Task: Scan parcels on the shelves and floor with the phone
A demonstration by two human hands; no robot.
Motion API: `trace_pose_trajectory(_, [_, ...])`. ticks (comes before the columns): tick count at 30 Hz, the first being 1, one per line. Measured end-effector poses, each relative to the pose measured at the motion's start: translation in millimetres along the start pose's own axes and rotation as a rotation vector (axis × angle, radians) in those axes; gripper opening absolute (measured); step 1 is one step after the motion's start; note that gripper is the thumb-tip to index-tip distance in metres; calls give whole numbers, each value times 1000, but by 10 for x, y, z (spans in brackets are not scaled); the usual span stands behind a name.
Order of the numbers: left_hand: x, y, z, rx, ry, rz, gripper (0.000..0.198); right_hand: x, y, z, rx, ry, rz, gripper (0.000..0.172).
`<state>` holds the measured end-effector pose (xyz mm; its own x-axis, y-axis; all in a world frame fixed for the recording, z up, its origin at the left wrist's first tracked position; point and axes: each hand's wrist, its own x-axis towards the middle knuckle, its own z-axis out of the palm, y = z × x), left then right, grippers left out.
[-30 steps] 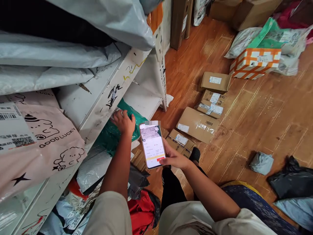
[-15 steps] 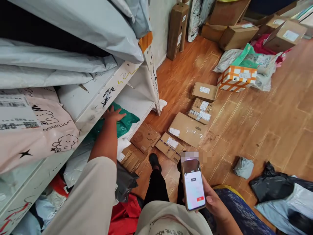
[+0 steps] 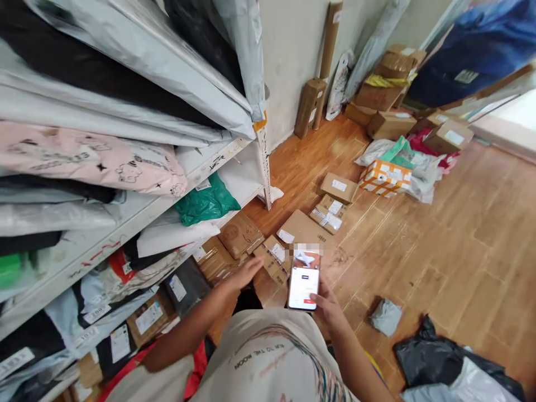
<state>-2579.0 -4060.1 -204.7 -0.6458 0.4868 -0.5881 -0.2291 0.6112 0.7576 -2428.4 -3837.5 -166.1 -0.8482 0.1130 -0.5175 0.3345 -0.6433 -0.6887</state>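
Note:
A lit smartphone (image 3: 302,287) is held in my right hand (image 3: 329,304), its screen facing up and my thumb on the lower right of the screen. My left hand (image 3: 249,271) holds nothing; its fingers stretch out towards the phone, apart from it, above the cartons on the floor. On a lower shelf to the left lies a green plastic parcel bag (image 3: 208,200) with a white label. Below my left hand is a taped cardboard box (image 3: 274,258), and a larger flat carton (image 3: 304,226) lies behind it.
A white shelf rack (image 3: 264,167) packed with parcels runs along my left, with a pink parcel bag (image 3: 142,164) on it. Ahead stand a checked orange box (image 3: 385,177) and stacked cartons (image 3: 391,124). At right lie a small grey parcel (image 3: 386,316) and a black bag (image 3: 444,354).
My left hand has left the green bag on the shelf and come back towards the phone. My right thumb has moved onto the screen. The view has tilted up.

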Motion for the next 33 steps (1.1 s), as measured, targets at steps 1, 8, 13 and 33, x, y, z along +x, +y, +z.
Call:
trace_pose_trajectory(1, [-255,109,298,-111,-48,6,61,-60,-70,-33,-5,-46,7,63])
trace_pose_trajectory(8, [-1272,1083,1571,-1267,-180,137,71,-508,-440,-23,-95,-204,25,48])
trace_pose_trajectory(13, [-1831,1154,1756,-1266,-79,135,62,-891,-446,239,-147,-193,5,32])
trace_pose_trajectory(33, [-4048,233,1860,-1335,-16,192,61,-2700,721,991,-285,-357,-160,39])
